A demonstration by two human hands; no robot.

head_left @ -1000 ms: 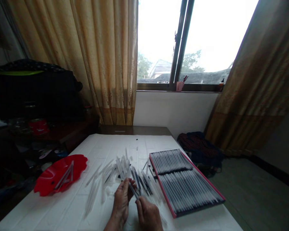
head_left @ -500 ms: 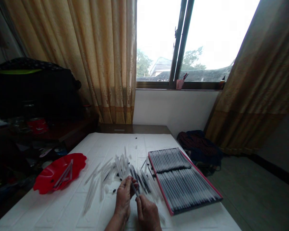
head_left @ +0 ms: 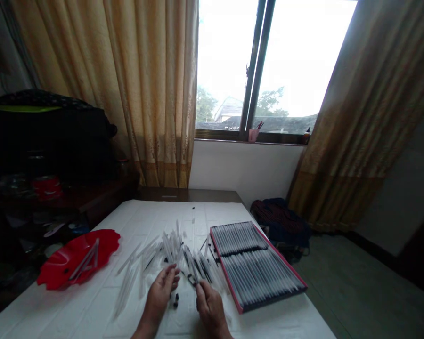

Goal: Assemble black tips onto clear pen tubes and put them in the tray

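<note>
My right hand (head_left: pixel 212 303) is closed on a slim pen (head_left: pixel 197 273) with a clear barrel, tilted up and away from me. A little to its left, my left hand (head_left: pixel 161 286) has its fingers loosely bent and apart, with nothing visible in them. Beyond both hands lies a loose heap of clear plastic pen barrels (head_left: pixel 171 245) and dark pen refills (head_left: pixel 205 266). Small black caps (head_left: pixel 176 301) lie on the white table between my hands. To the right, a red-edged tray (head_left: pixel 229 292) holds several pens in two rows.
A red scalloped plate (head_left: pixel 60 275) with a few clear barrels stands at the table's left side. Dark cloth (head_left: pixel 279 219) is piled beyond the right edge of the table (head_left: pixel 162 325). A cluttered dark cabinet (head_left: pixel 102 188) is at the left.
My left hand has come away from the pen and moved left; the right hand still holds it. Black caps now show on the table between my hands. The view has shifted slightly.
</note>
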